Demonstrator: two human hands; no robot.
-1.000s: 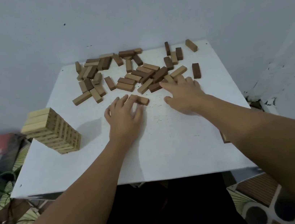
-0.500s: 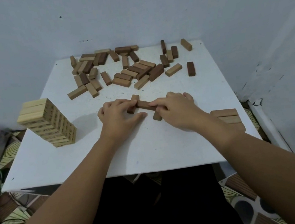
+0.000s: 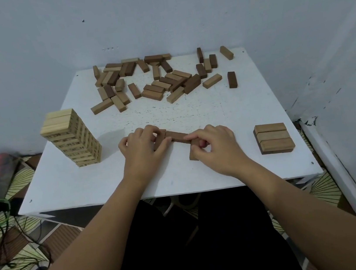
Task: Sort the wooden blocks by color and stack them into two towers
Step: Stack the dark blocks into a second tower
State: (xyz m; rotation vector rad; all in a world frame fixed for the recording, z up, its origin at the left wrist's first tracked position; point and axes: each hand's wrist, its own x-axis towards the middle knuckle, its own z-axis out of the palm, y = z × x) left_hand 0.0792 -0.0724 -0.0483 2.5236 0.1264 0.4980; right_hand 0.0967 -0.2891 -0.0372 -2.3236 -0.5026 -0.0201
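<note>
Where hands meet, block [image 3: 177, 136] lies crosswise.

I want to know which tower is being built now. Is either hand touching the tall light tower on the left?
Apart. The head view shows bare white table between the light tower and the left hand; the right hand is farther still.

Blocks under both hands partly hidden; tower [image 3: 75, 140] print illegible

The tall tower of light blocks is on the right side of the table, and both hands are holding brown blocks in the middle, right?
Not quite. In the head view the tall tower of light blocks stands on the left side of the table. Both hands, left and right, do hold brown blocks in the middle.
</note>
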